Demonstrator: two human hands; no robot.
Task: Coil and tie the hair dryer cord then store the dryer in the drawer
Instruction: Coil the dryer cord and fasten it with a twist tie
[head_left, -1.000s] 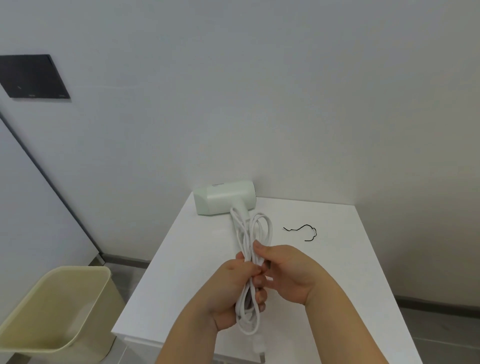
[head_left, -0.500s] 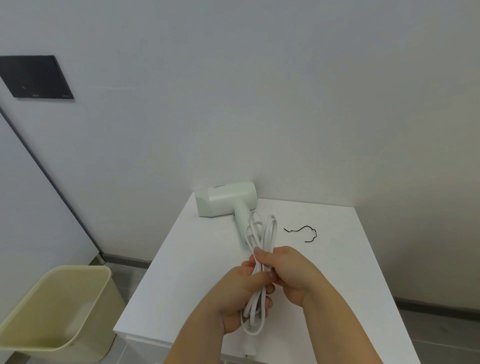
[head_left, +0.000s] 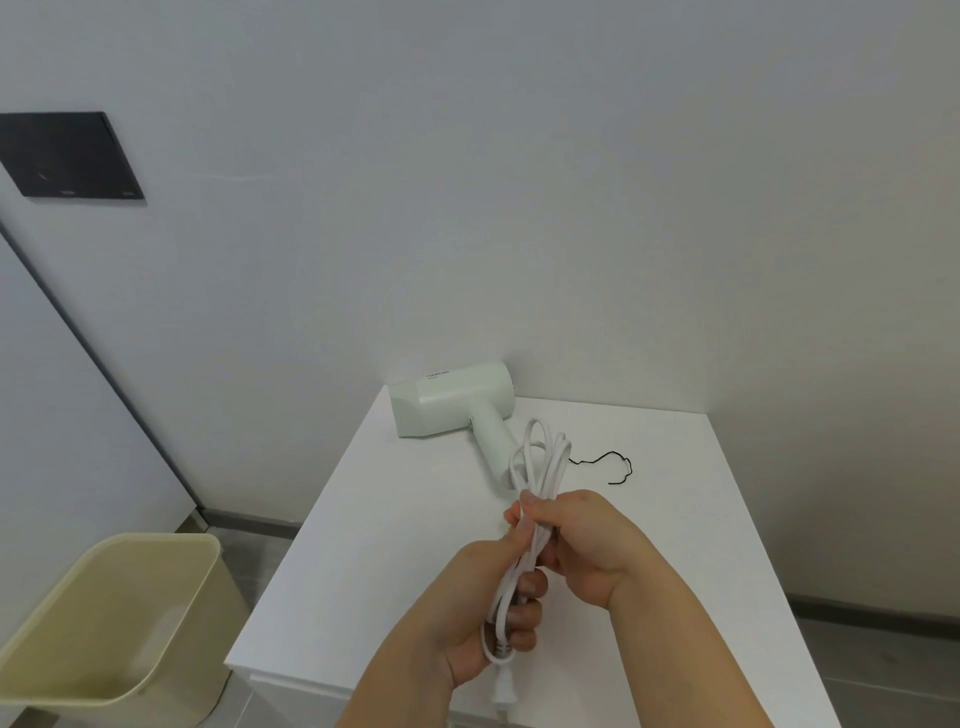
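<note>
Domestic room, likely a bedroom or bathroom corner; can't tell which. Evidence: small white cabinet (head_left: 415, 519) pushed into a corner of plain white walls (head_left: 519, 208), dryer (head_left: 452, 400) lying on top, cream bin (head_left: 119, 623) on the grey floor (head_left: 883, 660) beside it, dark baseboard (head_left: 872, 608), black panel (head_left: 67, 153) on the wall.

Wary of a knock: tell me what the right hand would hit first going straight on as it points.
Likely the hair dryer handle: the right hand, gripping the coiled cord, points up-left toward it. Depth is unclear.
</note>
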